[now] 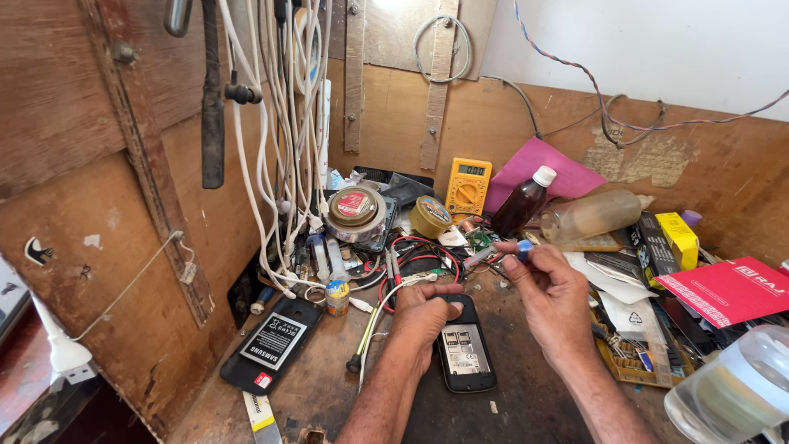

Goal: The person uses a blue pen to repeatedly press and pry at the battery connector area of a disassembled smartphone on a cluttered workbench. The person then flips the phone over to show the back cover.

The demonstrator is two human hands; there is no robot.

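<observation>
Resting on the worktop (526,407), the phone (465,352) lies face down with its back cover off, so the battery bay and card slots show; no battery sits in it, and as far as the head view shows, it is opened but not closed up again. Its long axis runs almost straight away from the person, the top end toward the wall and tilted slightly left.

The left hand (423,312) lies over the phone's upper left corner, thumb stretched across its top edge, pinning it down rather than gripping it.

The right hand (549,289) hovers just right of the phone and above it, fingers pinched shut on a small blue-tipped tool (523,247); what kind of tool it is cannot be told.

Left of the phone lies a second phone (274,344), also opened, its battery showing. Beyond the phone, red and black leads (421,251) coil near a yellow multimeter (468,186), with a brown bottle (524,203) just right of that. Far right of the phone is a red booklet (730,288).
</observation>
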